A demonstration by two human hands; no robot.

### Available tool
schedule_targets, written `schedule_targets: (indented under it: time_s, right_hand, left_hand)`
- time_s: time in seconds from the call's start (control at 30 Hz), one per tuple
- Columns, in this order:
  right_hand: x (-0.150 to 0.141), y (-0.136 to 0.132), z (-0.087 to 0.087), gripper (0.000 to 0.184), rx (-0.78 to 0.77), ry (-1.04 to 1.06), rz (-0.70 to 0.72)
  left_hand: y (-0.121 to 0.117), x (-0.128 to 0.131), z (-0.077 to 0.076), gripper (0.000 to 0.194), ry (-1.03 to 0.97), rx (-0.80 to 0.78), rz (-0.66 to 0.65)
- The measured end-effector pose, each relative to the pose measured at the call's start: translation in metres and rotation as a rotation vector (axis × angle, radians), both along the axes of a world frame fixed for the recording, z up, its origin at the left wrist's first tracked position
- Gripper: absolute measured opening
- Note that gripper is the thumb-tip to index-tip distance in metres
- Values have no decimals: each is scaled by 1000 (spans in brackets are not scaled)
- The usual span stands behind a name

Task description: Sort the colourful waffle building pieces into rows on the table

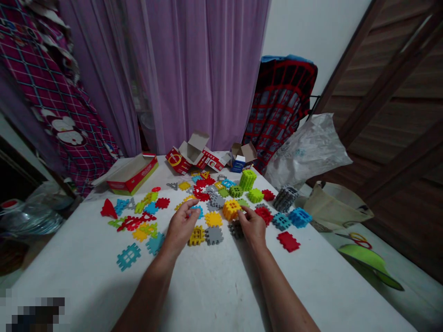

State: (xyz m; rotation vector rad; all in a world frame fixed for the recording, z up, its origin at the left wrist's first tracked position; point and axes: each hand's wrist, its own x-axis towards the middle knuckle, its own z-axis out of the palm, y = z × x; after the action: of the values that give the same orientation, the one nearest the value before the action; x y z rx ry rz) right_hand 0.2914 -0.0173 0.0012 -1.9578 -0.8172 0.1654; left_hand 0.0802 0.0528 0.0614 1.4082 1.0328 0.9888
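On the white table lie many notched plastic building tiles in several colours. My right hand (pixel 253 227) grips the right side of a stack of yellow window tiles (pixel 231 210), with a dark grey stack (pixel 236 229) just below it. My left hand (pixel 182 226) is over the tiles with thumb and fingers apart. A blue tile (pixel 198 211) shows right at its thumb; it looks to be beyond the hand rather than in it. Between the hands are a yellow tile (pixel 213 219), a grey tile (pixel 214 235) and a darker yellow window stack (pixel 197 235).
Sorted stacks stand at the right: lime green (pixel 248 180), grey (pixel 285 198), blue (pixel 300 217), and a red tile (pixel 288 241). Loose pieces, including a teal window tile (pixel 128 256), lie left. Opened cartons (pixel 194 154) and a shallow red box (pixel 133 174) line the back.
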Motion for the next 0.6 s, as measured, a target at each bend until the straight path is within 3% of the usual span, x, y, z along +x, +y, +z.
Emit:
schedule_targets:
  time_s: [0.6]
  right_hand:
    - [2,-1,-7,42,-63,-66,-22]
  left_hand:
    - [4,-3,-8,54,-4,-7,2]
